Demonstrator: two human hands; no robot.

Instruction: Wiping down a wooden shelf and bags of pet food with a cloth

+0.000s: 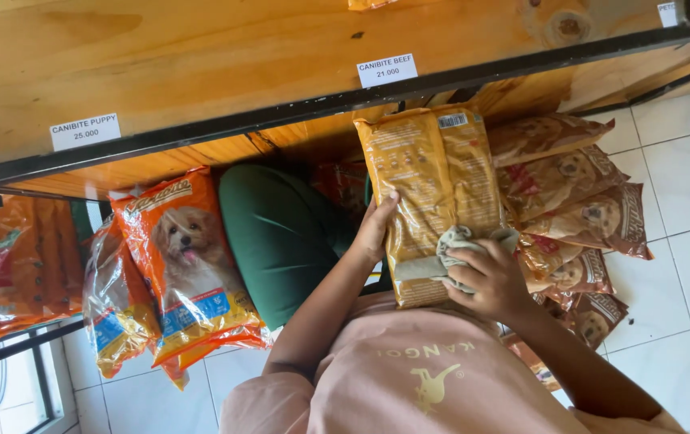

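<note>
L hand (375, 227) steadies yellow pet-food bag (433, 185); R hand (490, 281) presses grey cloth (459, 245) on it.

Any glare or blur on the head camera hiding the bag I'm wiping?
Head view: the yellow bag is sharp and evenly daylit, with only mild sheen; stronger glare sits on the orange bags at left; under the wooden shelf it is shadowed; both hands look crisp, no motion blur.

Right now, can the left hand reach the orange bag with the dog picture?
Probably yes. The left hand would have to let go of the yellow bag; the green knee lies between it and the orange dog bag.
</note>
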